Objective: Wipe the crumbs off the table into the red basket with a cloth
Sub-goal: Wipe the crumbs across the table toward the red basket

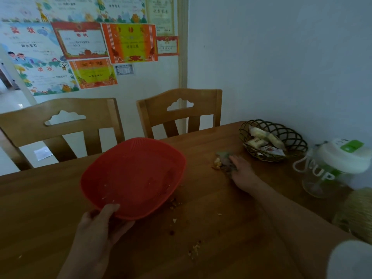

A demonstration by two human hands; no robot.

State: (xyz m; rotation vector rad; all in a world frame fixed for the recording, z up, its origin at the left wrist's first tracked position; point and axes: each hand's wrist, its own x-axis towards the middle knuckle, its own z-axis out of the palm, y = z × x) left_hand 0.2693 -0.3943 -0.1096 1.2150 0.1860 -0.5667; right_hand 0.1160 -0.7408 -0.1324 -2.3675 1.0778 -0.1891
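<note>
The red basket (132,176) is shallow and ribbed, tilted up on the wooden table (60,198). My left hand (102,222) grips its near rim, thumb on the inside. My right hand (241,170) reaches far across the table and presses a crumpled grey-green cloth (225,160) flat against the wood. A small heap of yellowish crumbs (217,163) lies just left of the cloth. More crumbs (175,202) sit by the basket's right edge, and another scatter of crumbs (194,250) lies nearer to me.
A dark wire bowl (289,137) holding wrapped snacks stands at the far right by the wall. A glass jar marked CUP (326,172) with a white lid is right of my arm. Two wooden chairs (181,109) face the table's far side.
</note>
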